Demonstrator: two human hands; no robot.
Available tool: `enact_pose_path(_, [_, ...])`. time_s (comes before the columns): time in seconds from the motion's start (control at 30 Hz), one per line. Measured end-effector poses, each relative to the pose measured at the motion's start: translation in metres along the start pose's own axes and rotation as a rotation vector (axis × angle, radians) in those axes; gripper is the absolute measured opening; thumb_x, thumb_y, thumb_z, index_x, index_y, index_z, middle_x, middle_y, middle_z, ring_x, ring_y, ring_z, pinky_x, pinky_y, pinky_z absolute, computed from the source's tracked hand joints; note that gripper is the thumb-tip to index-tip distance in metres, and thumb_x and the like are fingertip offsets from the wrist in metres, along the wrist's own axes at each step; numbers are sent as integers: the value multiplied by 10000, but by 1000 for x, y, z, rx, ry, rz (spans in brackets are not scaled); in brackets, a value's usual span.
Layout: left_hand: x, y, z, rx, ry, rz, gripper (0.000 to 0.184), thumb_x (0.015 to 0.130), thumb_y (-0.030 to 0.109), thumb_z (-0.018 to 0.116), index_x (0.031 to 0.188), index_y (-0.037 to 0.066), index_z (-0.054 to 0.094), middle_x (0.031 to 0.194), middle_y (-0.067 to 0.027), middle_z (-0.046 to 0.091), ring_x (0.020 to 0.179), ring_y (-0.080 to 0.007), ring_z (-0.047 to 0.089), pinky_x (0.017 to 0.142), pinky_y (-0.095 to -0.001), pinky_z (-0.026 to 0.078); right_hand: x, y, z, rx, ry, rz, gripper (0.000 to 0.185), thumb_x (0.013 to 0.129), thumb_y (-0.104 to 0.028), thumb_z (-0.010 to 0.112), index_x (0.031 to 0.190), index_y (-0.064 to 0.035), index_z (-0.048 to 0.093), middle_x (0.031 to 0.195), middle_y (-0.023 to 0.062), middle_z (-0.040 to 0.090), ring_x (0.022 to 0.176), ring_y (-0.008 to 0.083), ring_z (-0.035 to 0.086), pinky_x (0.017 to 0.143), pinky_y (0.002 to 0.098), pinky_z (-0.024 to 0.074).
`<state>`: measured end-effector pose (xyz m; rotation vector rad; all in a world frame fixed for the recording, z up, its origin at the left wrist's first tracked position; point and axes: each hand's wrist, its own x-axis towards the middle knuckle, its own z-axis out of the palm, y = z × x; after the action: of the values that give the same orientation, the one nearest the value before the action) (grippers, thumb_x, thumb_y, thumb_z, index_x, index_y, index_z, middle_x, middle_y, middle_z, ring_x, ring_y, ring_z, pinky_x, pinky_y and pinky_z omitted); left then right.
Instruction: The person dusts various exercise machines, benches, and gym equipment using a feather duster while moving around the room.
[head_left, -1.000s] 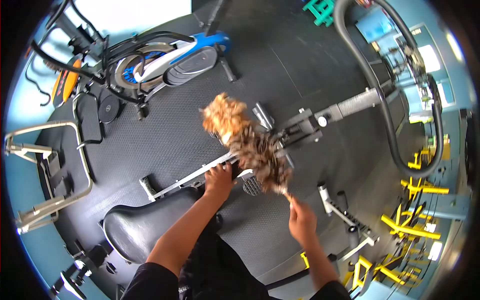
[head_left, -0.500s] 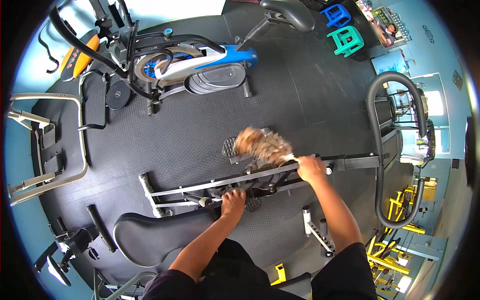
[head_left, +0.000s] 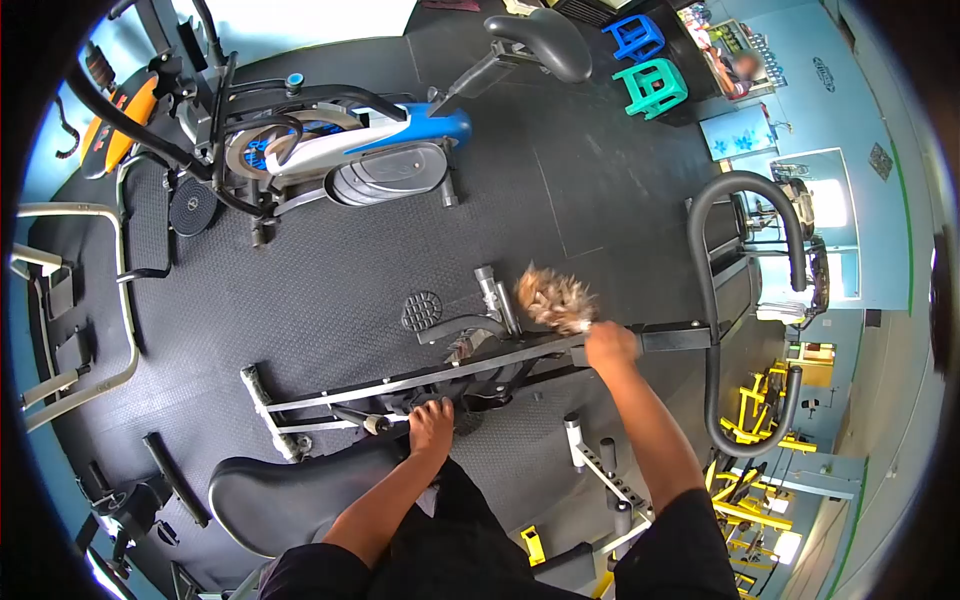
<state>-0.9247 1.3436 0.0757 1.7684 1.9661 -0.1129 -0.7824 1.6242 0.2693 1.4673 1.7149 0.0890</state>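
My right hand (head_left: pixel 612 347) is closed round the handle end of a brown feather duster (head_left: pixel 556 300). The duster's feathers, blurred by motion, are just above the metal frame (head_left: pixel 480 366) of an exercise machine. My left hand (head_left: pixel 432 425) rests at the front end of the black padded seat (head_left: pixel 300 495), its fingers curled over something dark; what they grip is hidden. A round textured pedal (head_left: pixel 422 311) shows beyond the frame.
A blue and white elliptical bike (head_left: pixel 390 135) stands at the upper left. Green (head_left: pixel 652 88) and blue stools (head_left: pixel 636 38) are at the upper right, with a person (head_left: pixel 738 75) beyond. A looped black handlebar (head_left: pixel 705 300) rises at the right, near yellow equipment.
The duster swung from across the middle of the machine to its right side, with my right hand moving up along the frame. My left hand stays near the seat front. The view has shifted.
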Motion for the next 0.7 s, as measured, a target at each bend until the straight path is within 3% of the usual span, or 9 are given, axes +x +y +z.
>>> enact_pose_path(0.13, [1,0,5,35,2,-3,461,903,287,582,1323,127,479,1049,-126,562,954,-328,581,809,-424,460,-4,-34,-61,-137,-80,-175,225,838,-128,556,957,-70,739,1014,145,713,949,312,696,796,402,565])
enact_pose_path(0.17, [1,-2,4,42,7,15,461,903,287,582,1323,127,479,1049,-126,562,954,-328,581,809,-424,460,-9,-28,-67,-58,74,-161,217,835,-137,556,923,-63,739,1018,138,714,948,316,696,794,405,565])
enact_pose_path(0.3, [-1,0,3,-25,30,23,564,837,374,667,1320,148,485,1053,-106,568,973,-318,588,817,-424,459,-73,37,-61,165,204,-20,221,849,-161,546,978,-128,723,930,129,711,882,332,687,756,445,549])
enact_pose_path(0.37, [4,0,15,22,9,-34,629,810,428,691,1330,147,476,1078,-109,567,1001,-318,584,837,-425,457,-120,65,-37,335,204,43,271,870,-171,523,1088,-201,681,914,121,697,876,343,666,766,471,529])
enact_pose_path(0.4, [3,-1,4,-6,-45,-34,640,825,455,680,1339,140,464,1109,-112,561,1024,-310,578,857,-427,452,-146,73,-16,369,158,101,301,865,-158,518,1119,-208,672,987,126,687,902,334,662,762,468,531])
enact_pose_path(0.57, [1,-5,-1,11,-48,12,630,837,483,669,1316,125,470,1160,-112,549,1065,-298,572,875,-435,446,-250,102,173,399,225,279,447,850,-152,535,1292,-208,562,1023,131,653,916,341,648,720,472,536])
enact_pose_path(0.63, [3,-6,1,17,-44,-2,643,836,494,666,1329,132,467,1171,-110,548,1091,-291,565,878,-431,445,-277,104,207,602,549,506,473,841,-126,548,1310,-188,532,997,130,642,894,351,644,712,483,530])
enact_pose_path(0.7, [1,-7,-6,20,-56,24,662,841,487,666,1346,119,448,1205,-123,538,1121,-309,557,907,-445,441,-288,108,201,678,621,608,406,873,-103,533,1274,-162,565,976,141,652,887,360,642,704,479,525])
